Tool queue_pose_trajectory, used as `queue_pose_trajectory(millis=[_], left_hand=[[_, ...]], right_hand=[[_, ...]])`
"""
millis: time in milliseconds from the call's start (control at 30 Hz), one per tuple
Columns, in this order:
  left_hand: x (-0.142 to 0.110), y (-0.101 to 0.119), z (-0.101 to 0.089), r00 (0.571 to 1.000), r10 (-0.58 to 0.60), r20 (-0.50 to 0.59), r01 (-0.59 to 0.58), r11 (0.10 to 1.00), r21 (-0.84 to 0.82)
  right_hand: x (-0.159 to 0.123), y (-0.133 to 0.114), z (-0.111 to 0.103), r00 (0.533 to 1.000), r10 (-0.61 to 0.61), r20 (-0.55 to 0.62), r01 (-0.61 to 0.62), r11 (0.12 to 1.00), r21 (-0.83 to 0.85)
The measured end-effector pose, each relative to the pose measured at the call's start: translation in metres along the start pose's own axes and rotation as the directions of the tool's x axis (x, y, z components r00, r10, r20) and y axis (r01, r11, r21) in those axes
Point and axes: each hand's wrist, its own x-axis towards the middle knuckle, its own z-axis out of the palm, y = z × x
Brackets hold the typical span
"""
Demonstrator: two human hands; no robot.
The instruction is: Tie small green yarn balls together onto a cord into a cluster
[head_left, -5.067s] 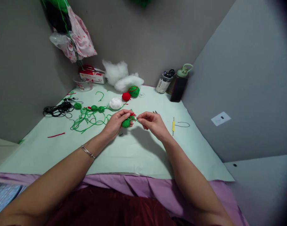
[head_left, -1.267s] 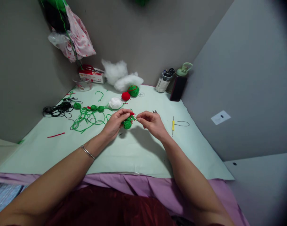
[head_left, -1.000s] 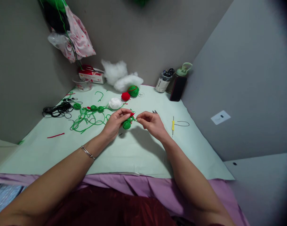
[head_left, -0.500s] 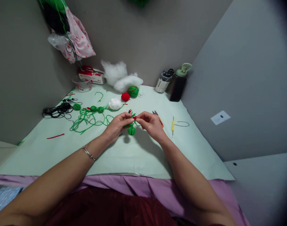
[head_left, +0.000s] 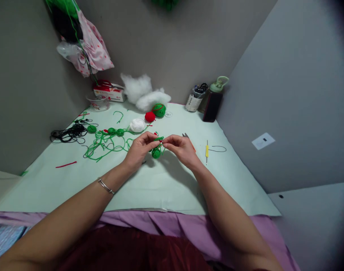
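My left hand (head_left: 138, 148) and my right hand (head_left: 181, 147) meet over the middle of the pale green table cover (head_left: 149, 184). Both pinch the green yarn strand at the top of a small green crocheted ball (head_left: 156, 153), which hangs just below the fingertips. A bit of red shows on the strand by my left thumb. My left wrist carries a thin bracelet (head_left: 105, 186).
A tangle of green yarn with small green balls (head_left: 105, 139) lies to the left, with black cord (head_left: 67, 132) beyond. White, red and green balls (head_left: 148, 117) and white stuffing (head_left: 143, 92) sit farther back. A yellow-handled hook (head_left: 207, 150), a dark bottle (head_left: 213, 103) and a tin (head_left: 193, 99) stand right.
My hands have come together from a short gap. The green ball has slipped out of my left palm and now dangles from the strand pinched between both hands.
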Motion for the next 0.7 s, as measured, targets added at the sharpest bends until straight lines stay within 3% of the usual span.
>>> queue_pose_trajectory(millis=[133, 267, 500, 700], left_hand=[[-0.002, 0.001, 0.001, 0.992, -0.124, 0.030, 0.125, 0.992, -0.032], [-0.002, 0.004, 0.000, 0.950, -0.293, 0.104, 0.303, 0.948, -0.102], [-0.002, 0.001, -0.004, 0.899, -0.328, 0.290, 0.352, 0.936, -0.032], [-0.003, 0.000, -0.002, 0.879, -0.357, 0.317, 0.387, 0.922, -0.034]], right_hand=[[-0.001, -0.004, 0.001, 1.000, 0.006, 0.014, -0.007, 0.999, 0.045], [-0.002, -0.013, -0.008, 0.998, 0.024, 0.051, -0.024, 1.000, 0.000], [0.000, -0.010, -0.017, 0.986, 0.127, 0.106, -0.132, 0.991, 0.036], [0.000, -0.007, -0.014, 0.962, 0.227, 0.152, -0.250, 0.956, 0.155]])
